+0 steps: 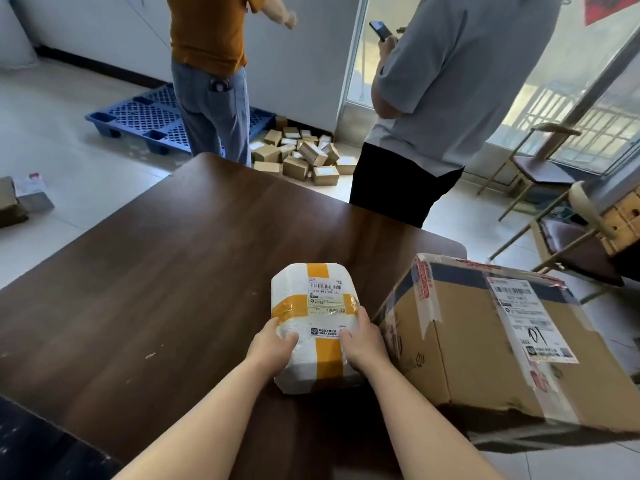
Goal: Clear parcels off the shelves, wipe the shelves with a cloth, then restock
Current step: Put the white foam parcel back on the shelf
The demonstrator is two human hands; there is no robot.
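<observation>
On the near part of a dark wooden table point(145, 271), left hand point(273, 344) and right hand point(363, 344) grip a white foam parcel point(311, 306) by its sides, beside a large cardboard box point(485, 341). Likely clearing stage; next, release it and fetch another.

White foam parcel point(313, 327), crossed with yellow tape and bearing a printed shipping label on top, lies flat on the dark wooden table point(156, 289). The left hand point(273, 348) and right hand point(363, 344) grip its near end. Just beside it on the right stands a large taped cardboard box point(485, 358), label upward, at the table's right edge. Small cardboard parcels point(301, 154) lie heaped on the floor beyond.
</observation>
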